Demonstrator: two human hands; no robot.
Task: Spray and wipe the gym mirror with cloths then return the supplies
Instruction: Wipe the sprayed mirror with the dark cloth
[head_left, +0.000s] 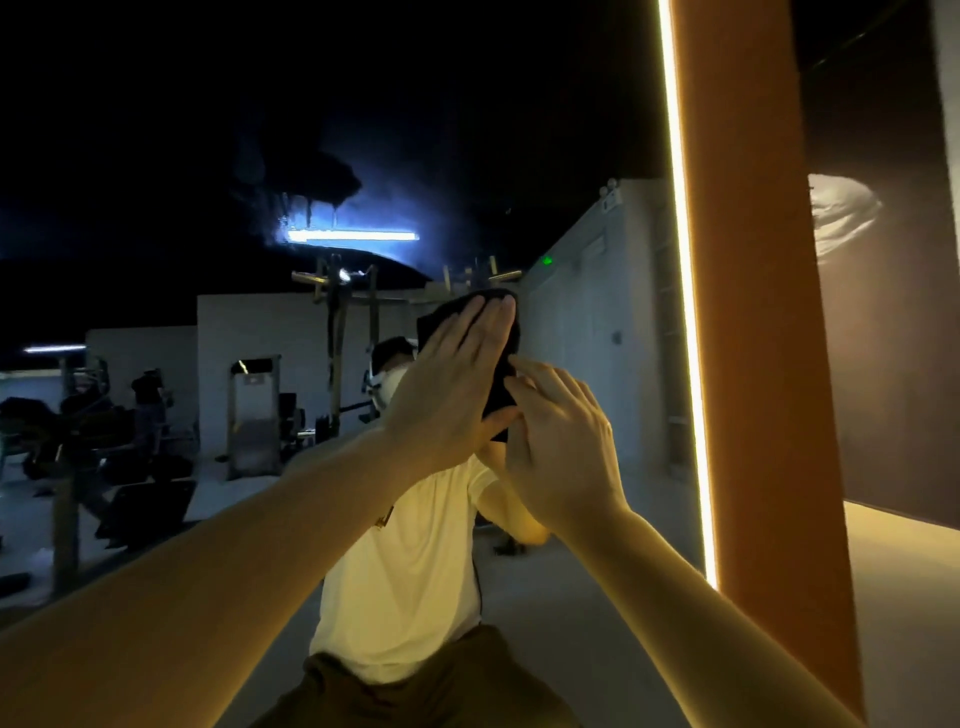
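The fingers (488, 332) of the left hand (452, 384) are lying straight and pressed together, flattening a dark folded cloth (436, 322) against the large gym wall mirror (260, 156) at about head height. The fingers (535, 369) of the right hand (561, 457) are bending slightly and touching the cloth's right edge, forefinger leading. Its thumb is hiding behind the hand, so I cannot tell whether it is pinching the fabric. Both hands are covering most of the cloth, leaving only its upper corner and a dark strip between them showing. They are also blocking the face of the reflected person in a pale yellow T-shirt (405, 561), whose lower body is running out of the frame. Bluish streaks (311, 208) are showing on the glass above, though what they are is hard to make out. Dim reflected gym machines (104, 415) are blurring together at left. A glowing vertical light strip (685, 312) is edging a tall orange panel (743, 312) just right of the mirror. Beyond the panel, a whitish swirled patch (841, 213) is showing on a dark surface.
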